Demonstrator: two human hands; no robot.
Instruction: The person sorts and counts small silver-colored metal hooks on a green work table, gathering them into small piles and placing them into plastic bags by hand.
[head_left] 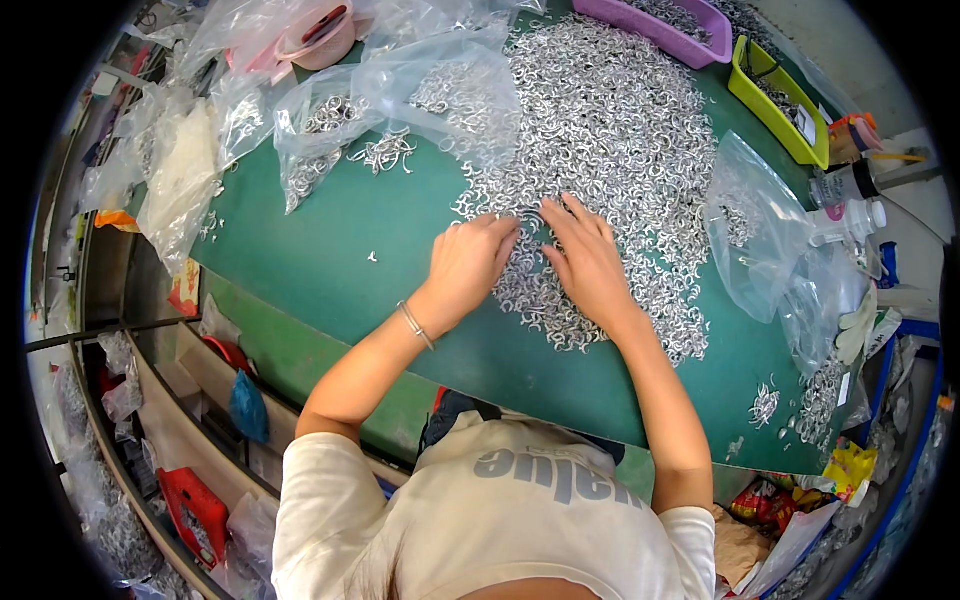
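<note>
A broad heap of small silver crescent-shaped metal pieces [610,110] spreads over the green tabletop [330,245]. At the heap's near left edge is my left hand [468,262], its fingers curled together against the pieces. Whatever lies between those fingertips is hidden. My right hand [588,268] rests on the heap just to the right, palm down, with thumb and fingers apart. A narrow strip of pieces shows between the two hands. A metal bangle circles my left wrist.
Clear plastic bags [335,115] with similar pieces lie at the far left, another bag [755,225] to the right. A purple basket [665,25] and a yellow-green basket [780,100] stand at the back. Small piles [822,400] sit near the right corner.
</note>
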